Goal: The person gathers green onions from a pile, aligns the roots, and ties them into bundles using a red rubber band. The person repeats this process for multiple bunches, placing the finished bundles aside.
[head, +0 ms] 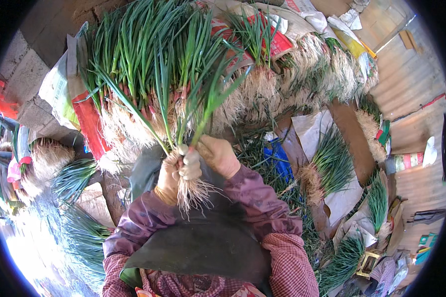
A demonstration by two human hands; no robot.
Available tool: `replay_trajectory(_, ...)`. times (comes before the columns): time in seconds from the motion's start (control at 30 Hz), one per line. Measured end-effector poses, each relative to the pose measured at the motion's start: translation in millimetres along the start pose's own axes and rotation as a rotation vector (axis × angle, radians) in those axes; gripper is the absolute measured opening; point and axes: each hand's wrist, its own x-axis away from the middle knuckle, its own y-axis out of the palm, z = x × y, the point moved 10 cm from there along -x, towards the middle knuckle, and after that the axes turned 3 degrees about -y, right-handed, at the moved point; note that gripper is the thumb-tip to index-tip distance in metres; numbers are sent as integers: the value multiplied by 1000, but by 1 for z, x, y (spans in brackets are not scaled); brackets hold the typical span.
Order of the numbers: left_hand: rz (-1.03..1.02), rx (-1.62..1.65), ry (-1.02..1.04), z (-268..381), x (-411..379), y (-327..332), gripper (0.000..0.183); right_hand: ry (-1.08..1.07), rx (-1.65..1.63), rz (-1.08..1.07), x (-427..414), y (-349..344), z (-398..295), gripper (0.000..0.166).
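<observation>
In a light glove, my left hand (176, 169) is closed around a small bunch of green onions (168, 122), its leaves fanning upward and its pale stringy roots (192, 191) hanging below. My right hand (218, 154), also gloved, is at the bunch's right side, fingers bent against the base of one green stalk (206, 115). Whether it grips that stalk is hard to tell, as the fingertips are partly hidden. Just beyond my hands a thick row of green onions (141, 55) stands with red-tinged stems and long roots. A dark apron (204, 245) covers my lap.
Trimmed leaves (256, 156) and a blue plastic piece (278, 157) litter the ground at right. Further right, an onion bundle (329, 163) lies on a pale sheet (342, 202). More onions (83, 237) lie at left. A small yellow stool (368, 264) stands at lower right.
</observation>
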Motion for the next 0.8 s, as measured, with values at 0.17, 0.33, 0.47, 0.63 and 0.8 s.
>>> replay_trajectory(0.17,-225,-371,-132,-15,27,90,19,720,688,-247,104,-12,244,50)
replay_trajectory(0.33,-515,-482,466,126,53,225,29,265,491,-22,51,-45,149,32)
replay_trajectory(0.47,-367,-1012,657,153,15,240,27,-107,500,485,-42,-81,5,28)
replay_trajectory(0.63,-5,-776,396,122,-16,82,43,290,757,126,-150,-38,-2,40)
replay_trajectory(0.8,296,-806,192,82,-12,-18,32,459,215,109,-135,-66,76,22)
